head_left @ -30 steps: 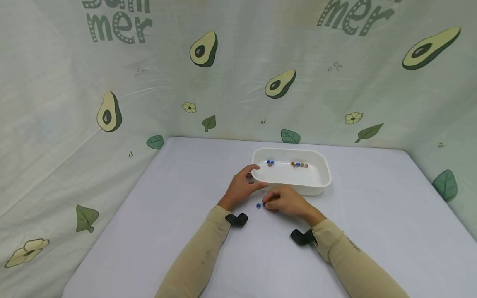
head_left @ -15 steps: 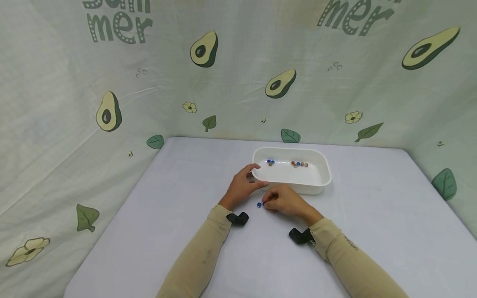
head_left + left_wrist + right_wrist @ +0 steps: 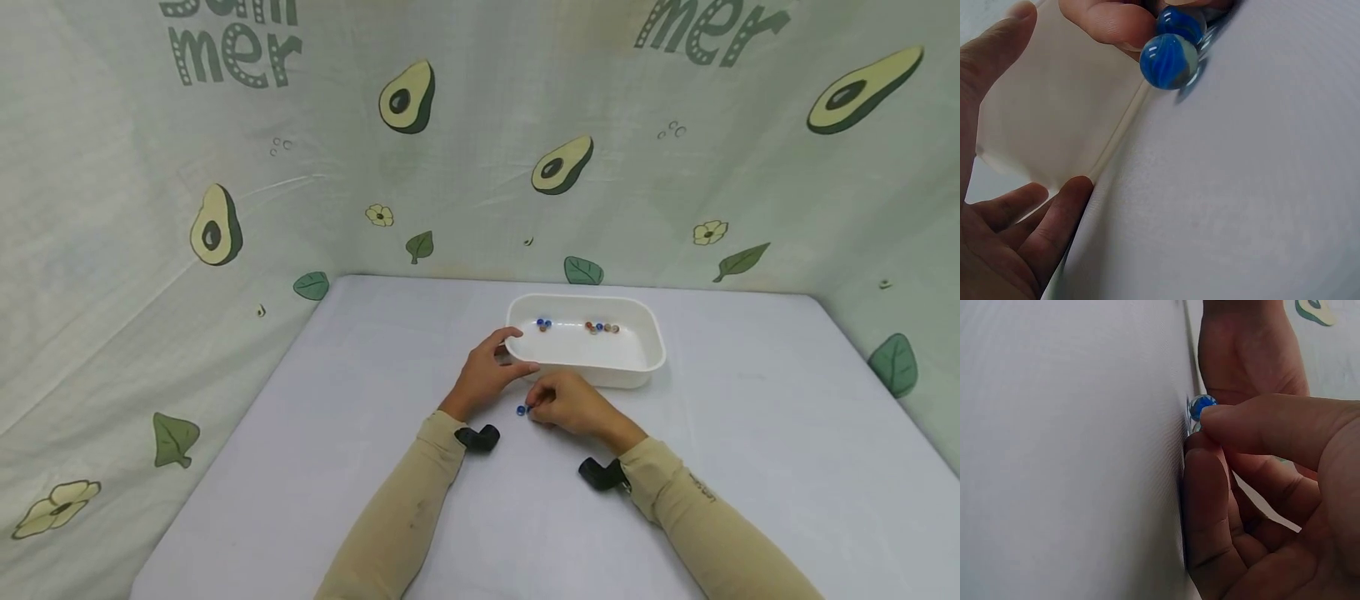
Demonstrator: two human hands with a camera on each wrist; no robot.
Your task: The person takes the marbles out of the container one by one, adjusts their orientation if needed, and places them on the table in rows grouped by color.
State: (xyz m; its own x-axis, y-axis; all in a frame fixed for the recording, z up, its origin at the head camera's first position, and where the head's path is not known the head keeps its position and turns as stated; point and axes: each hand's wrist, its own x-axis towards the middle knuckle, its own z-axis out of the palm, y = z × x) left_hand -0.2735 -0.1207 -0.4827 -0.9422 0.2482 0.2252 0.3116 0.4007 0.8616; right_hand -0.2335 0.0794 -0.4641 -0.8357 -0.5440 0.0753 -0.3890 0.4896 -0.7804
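Observation:
My left hand [image 3: 483,377] grips the left end of a white plastic tray [image 3: 607,377], thumb along the front wall and fingers at the side. Just in front of the tray, my right hand [image 3: 573,406] pinches a blue swirled marble [image 3: 1179,22] between thumb and fingers at the tabletop; the fingers partly cover it. A second blue marble [image 3: 521,410] lies on the table to its left, seen close up in the left wrist view. Inside the tray, two blue marbles and a brown one [image 3: 543,328] cluster at left. Several brown, clear and blue marbles [image 3: 599,327] sit farther right.
A white cloth covers the table [image 3: 360,375]. Behind and beside it hangs a pale curtain [image 3: 465,183] printed with avocados and leaves. A black wrist-worn camera [image 3: 480,438] is on the left wrist, another [image 3: 600,474] on the right.
Both hands keep nearly the same places; the right wrist has shifted slightly left. The head view has tilted a little. The marbles in the tray look unmoved.

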